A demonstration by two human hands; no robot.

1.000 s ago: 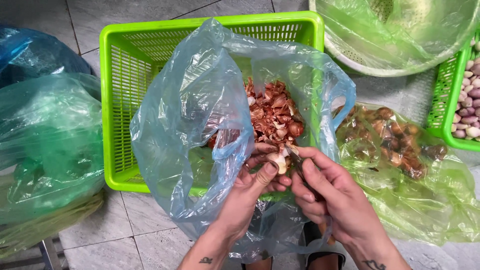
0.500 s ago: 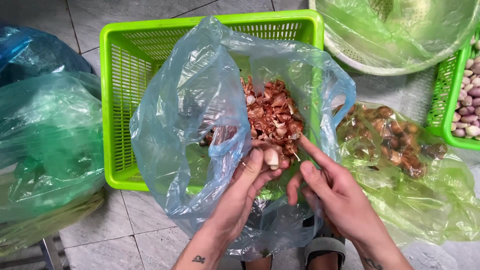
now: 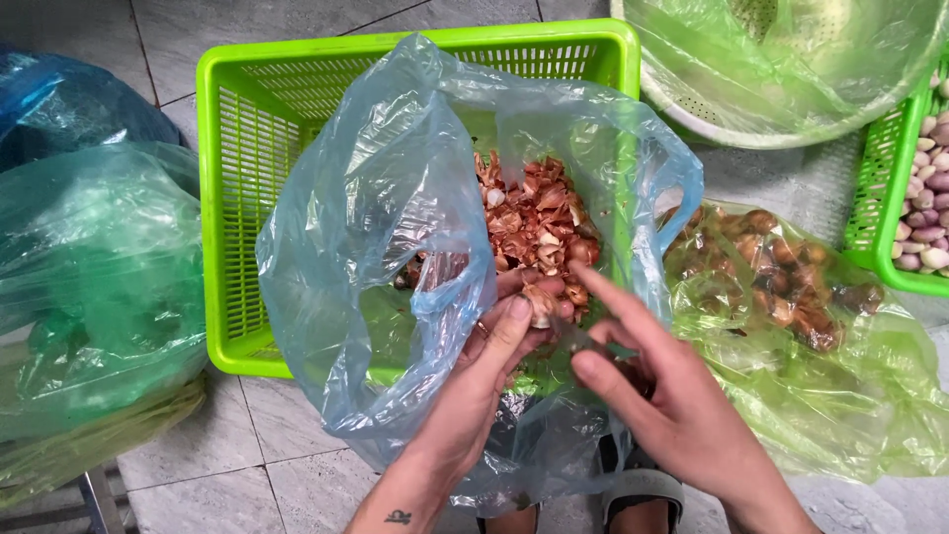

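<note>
Pale and half-peeled, a shallot sits pinched in my left hand, thumb pressing it from below against my curled fingers at the mouth of the blue plastic bag. Just beyond those fingertips, deeper in the bag, lies the heap of reddish-brown shallot skins. My right hand is released and grasps nothing, fingers spread, forefinger pointing toward the shallot and stopping just short of it. The bag rests in a bright green basket beyond my left hand. Beside my right hand lies a green bag of unpeeled shallots; beyond that, another basket of peeled bulbs.
</note>
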